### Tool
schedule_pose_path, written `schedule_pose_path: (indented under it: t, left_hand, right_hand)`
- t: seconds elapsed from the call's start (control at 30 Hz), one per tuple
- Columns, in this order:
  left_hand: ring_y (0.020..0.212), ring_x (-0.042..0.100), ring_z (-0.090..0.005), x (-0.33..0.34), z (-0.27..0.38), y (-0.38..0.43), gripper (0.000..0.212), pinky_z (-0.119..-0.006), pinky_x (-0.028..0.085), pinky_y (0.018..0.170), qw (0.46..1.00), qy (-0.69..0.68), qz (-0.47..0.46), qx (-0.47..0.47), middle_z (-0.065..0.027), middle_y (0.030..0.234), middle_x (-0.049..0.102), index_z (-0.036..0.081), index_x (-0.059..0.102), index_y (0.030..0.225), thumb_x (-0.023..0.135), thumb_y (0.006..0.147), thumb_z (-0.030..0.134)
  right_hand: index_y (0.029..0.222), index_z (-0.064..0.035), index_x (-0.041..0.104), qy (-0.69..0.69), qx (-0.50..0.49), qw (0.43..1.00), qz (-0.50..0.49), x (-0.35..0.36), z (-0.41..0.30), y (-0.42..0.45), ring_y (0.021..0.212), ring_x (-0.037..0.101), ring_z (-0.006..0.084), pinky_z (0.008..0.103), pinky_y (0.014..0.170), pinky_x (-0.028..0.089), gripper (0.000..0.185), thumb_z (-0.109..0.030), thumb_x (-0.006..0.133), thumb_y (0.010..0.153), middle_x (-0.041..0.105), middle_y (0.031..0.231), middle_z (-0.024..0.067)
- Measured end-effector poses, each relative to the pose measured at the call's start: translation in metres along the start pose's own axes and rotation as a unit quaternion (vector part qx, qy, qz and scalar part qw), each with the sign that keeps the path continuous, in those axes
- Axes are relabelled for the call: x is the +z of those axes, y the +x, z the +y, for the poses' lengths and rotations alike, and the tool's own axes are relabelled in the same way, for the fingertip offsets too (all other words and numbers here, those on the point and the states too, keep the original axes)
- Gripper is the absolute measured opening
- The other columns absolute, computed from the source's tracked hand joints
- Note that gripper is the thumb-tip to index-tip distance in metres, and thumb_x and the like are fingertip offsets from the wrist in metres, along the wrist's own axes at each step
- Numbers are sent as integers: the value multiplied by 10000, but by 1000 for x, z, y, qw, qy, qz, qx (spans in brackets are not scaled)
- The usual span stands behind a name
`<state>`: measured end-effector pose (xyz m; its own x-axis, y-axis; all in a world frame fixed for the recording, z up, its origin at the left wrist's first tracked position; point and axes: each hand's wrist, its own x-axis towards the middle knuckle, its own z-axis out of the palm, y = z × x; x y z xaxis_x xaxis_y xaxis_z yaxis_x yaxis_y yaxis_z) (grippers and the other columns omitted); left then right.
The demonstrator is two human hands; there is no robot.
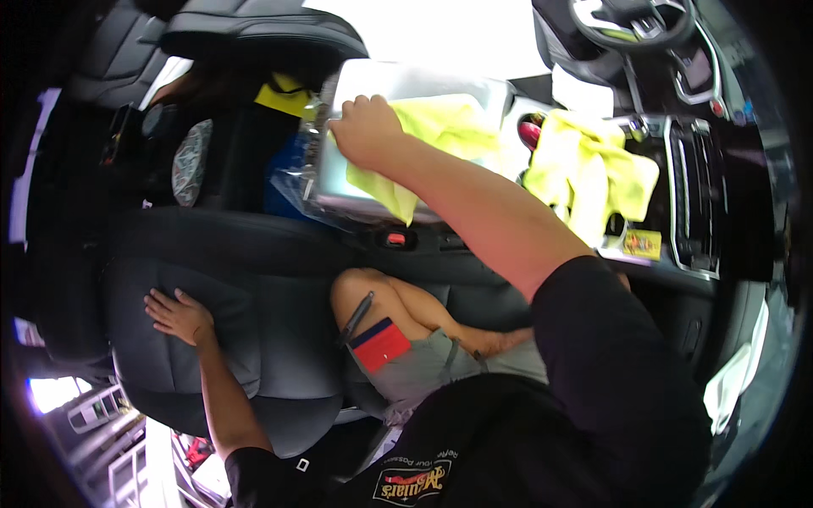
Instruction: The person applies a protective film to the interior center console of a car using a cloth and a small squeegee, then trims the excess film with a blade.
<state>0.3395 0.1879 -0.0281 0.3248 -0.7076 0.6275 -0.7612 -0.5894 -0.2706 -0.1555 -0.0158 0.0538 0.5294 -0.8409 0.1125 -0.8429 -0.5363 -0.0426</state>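
My left hand [181, 317] rests flat on the black leather seat backrest [292, 324], fingers spread, holding nothing. My right hand [368, 130] reaches across to a yellow microfibre cloth [444, 120], its fingers curled over the cloth's left part. That cloth lies over a pale, glossy box-like surface [362, 79] between the front seats. Clear plastic film [305, 184] shows along the left edge of this surface. A second yellow cloth [581, 165] lies crumpled on the centre console, to the right of my forearm.
On my leg lie a dark slim tool [357, 317] and a red-and-navy flat piece [382, 346]. A red seat-belt buckle [396, 239] sits beside the seat. A small yellow printed packet [643, 244] lies on the console. The steering wheel [635, 28] is at upper right.
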Motion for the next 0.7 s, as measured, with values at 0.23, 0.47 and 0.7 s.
schedule_pose_path:
  t: [0.23,0.47,0.7]
  left_hand:
    - [1529,284,-344,-15,1,10,644,-590,276,1204,998,62,6,5,-132,1654,311,105,330,1592,379,1081,495]
    - [1202,606,-383,-150,114,0,343,-455,464,1048,919,-360,-123,101,-213,1281,652,-4,664,1261,625,996,210]
    - [1071,642,-377,-284,177,-121,320,-432,510,937,820,-375,-363,237,-215,1118,656,-22,668,1182,685,934,178]
  right_hand:
    - [1023,-92,673,126,29,985,-114,-38,0,-259,992,624,300,428,828,491,249,-147,702,782,641,998,115]
    - [1271,33,561,373,391,841,11,-120,103,-377,956,694,277,386,865,534,516,-161,748,831,695,1072,206]
    - [1357,52,549,340,408,846,46,-61,215,-327,1065,697,306,378,940,519,622,-235,763,848,713,1129,251]
